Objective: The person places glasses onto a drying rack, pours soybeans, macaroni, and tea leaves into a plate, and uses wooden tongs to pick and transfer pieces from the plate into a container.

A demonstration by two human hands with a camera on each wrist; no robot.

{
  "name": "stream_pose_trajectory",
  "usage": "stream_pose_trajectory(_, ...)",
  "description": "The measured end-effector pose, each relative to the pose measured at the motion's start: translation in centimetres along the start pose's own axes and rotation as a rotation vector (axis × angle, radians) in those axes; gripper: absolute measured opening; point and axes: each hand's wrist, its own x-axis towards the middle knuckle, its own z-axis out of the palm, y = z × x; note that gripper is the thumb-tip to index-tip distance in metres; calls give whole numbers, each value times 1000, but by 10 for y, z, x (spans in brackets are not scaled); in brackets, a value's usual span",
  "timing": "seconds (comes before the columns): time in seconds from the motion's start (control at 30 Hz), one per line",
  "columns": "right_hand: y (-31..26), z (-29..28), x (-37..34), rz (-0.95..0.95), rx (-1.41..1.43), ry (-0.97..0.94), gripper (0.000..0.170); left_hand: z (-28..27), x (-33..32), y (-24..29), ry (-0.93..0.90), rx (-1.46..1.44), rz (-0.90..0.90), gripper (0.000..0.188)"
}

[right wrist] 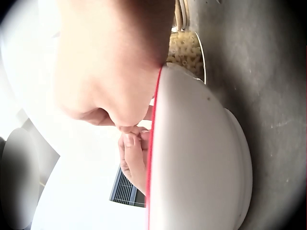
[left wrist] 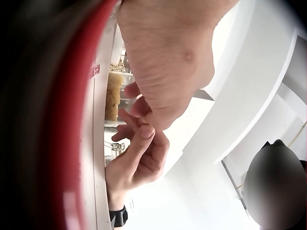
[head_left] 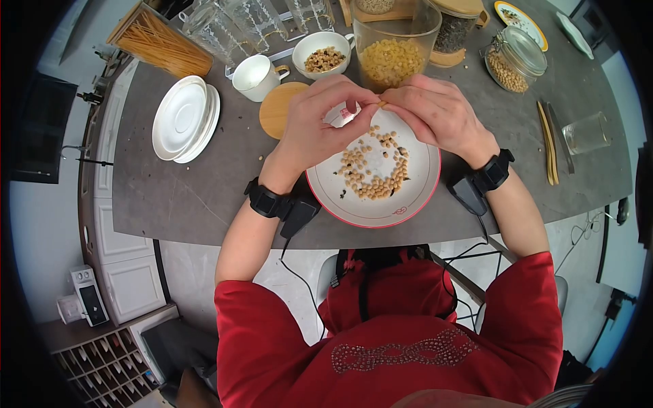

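Over a white bowl with a red rim (head_left: 425, 183), my two hands meet at the fingertips. The left hand (head_left: 316, 126) and the right hand (head_left: 445, 115) pinch a small tan piece (head_left: 382, 104) between them; its exact kind I cannot tell. Below them, chickpeas (head_left: 381, 187) lie in a loose ring with a few dark bits. In the left wrist view, the thumb of the right hand (left wrist: 141, 155) presses up to the fingers of the left hand (left wrist: 168, 62). The right wrist view has the right hand (right wrist: 110, 62) just above the bowl's side (right wrist: 196, 143).
Behind the bowl stand a container of yellow pasta (head_left: 391, 61), a white cup of mixed beans (head_left: 325, 58) and an upright white mug (head_left: 257, 78). Stacked saucers (head_left: 182, 119) and a round wooden lid (head_left: 280, 109) are left. At right are a chickpea jar (head_left: 513, 61), tongs (head_left: 547, 143) and a glass (head_left: 586, 132).
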Motion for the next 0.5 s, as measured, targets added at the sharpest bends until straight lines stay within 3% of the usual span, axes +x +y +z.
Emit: stream_pose_trajectory(0.5, 1, 3, 0, -12, 72, -27, 35, 1, 0, -4, -10, 29, 5, 18)
